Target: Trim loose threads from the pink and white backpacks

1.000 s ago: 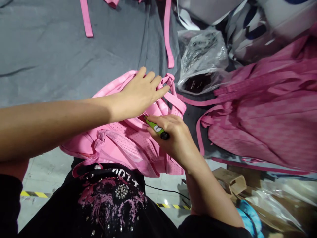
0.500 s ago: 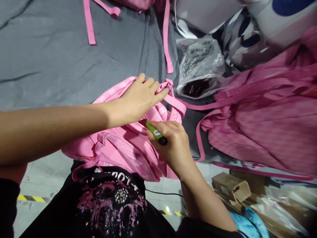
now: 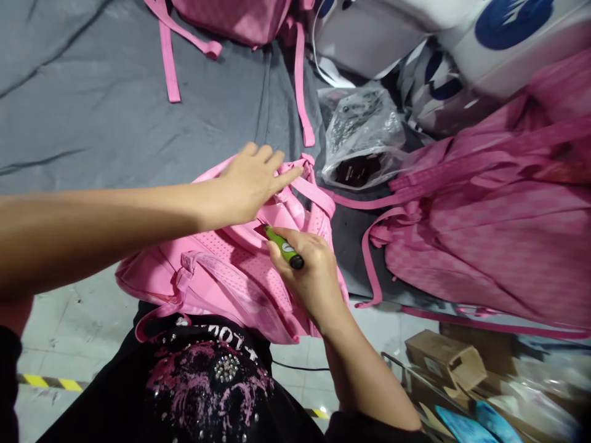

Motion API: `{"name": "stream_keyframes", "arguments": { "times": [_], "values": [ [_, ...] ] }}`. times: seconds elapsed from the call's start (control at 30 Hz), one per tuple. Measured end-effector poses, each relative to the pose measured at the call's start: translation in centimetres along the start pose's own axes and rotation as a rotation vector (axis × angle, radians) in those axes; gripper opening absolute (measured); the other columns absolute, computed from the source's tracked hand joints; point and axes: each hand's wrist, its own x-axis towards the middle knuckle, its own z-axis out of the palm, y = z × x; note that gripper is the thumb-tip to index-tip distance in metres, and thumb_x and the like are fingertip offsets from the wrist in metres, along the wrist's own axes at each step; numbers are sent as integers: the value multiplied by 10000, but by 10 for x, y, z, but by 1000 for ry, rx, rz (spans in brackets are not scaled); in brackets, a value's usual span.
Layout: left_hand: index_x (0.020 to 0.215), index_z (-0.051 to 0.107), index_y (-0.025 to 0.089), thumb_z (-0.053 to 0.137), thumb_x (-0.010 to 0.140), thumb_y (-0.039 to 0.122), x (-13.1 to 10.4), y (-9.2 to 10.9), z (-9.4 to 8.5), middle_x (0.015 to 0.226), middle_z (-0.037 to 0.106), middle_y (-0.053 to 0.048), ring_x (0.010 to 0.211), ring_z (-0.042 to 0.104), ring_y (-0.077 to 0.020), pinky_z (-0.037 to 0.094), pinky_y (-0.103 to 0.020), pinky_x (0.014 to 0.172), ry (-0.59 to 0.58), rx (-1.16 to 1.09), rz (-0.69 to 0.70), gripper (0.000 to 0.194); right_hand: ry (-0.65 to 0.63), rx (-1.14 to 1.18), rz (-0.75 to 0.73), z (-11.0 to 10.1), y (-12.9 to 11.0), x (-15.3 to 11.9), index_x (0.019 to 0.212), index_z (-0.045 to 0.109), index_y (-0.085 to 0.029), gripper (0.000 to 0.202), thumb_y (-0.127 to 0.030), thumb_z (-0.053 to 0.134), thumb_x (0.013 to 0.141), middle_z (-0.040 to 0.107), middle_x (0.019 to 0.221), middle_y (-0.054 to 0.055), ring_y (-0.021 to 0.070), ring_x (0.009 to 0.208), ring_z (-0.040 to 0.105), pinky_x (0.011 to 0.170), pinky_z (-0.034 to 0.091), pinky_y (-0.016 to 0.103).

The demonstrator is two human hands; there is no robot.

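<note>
A pink backpack (image 3: 161, 271) lies at the edge of the grey-covered table, with its mesh-padded back and shoulder straps facing up. My left hand (image 3: 252, 184) rests on its upper part, fingers stretched out and spread near the pink top straps. In my right hand (image 3: 311, 271) is a green pen-like tool with a black end (image 3: 285, 247). Its tip points into a fold of the pink fabric just below my left palm, and whether it touches the cloth is hard to see.
Right of the backpack lies a clear plastic bag (image 3: 364, 132) with dark contents. More pink backpacks (image 3: 498, 246) are piled at the right, and another pink bag (image 3: 231, 21) lies at the back. White bags (image 3: 369, 43) stand behind. An open cardboard box (image 3: 446, 363) sits low at right.
The camera view has shifted slightly, so both hands and the backpack appear a little further left. Both hands keep nearly the same pose, with the green tool still in my right hand.
</note>
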Motion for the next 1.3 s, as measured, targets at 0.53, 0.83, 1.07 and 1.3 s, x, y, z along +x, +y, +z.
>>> {"name": "stream_keyframes", "arguments": {
  "times": [0.53,0.83,1.07,1.3],
  "values": [
    [1549,-290,293,730,793,359,-47,-1,-21,1495,345,-230,1165,530,-390,489,-450,920,-242,149,-307,1271,193,451,-28,51,-31,-2,1180,733,-212,260,-290,642,949,769,1161,63,217,922,739,883,571,431],
    [1571,-251,283,704,794,356,-45,-6,-27,1499,355,-227,1132,560,-362,487,-419,913,-280,170,-243,1234,127,424,-13,48,-29,6,1098,762,-183,231,-288,666,917,798,989,79,227,781,740,798,575,400],
    [1600,-176,242,711,812,390,-39,7,-20,1503,362,-249,1180,529,-375,495,-413,908,-219,246,-299,1196,183,393,-23,66,-23,15,1153,744,-230,255,-262,659,915,784,1103,68,219,816,737,852,552,437],
    [1627,-92,223,603,843,267,-39,-4,-21,1469,390,-255,1154,558,-373,502,-418,889,-261,248,-218,1049,192,421,-43,58,-21,9,1127,756,-192,245,-277,666,915,792,1056,82,228,813,743,843,557,426]
  ]
}}
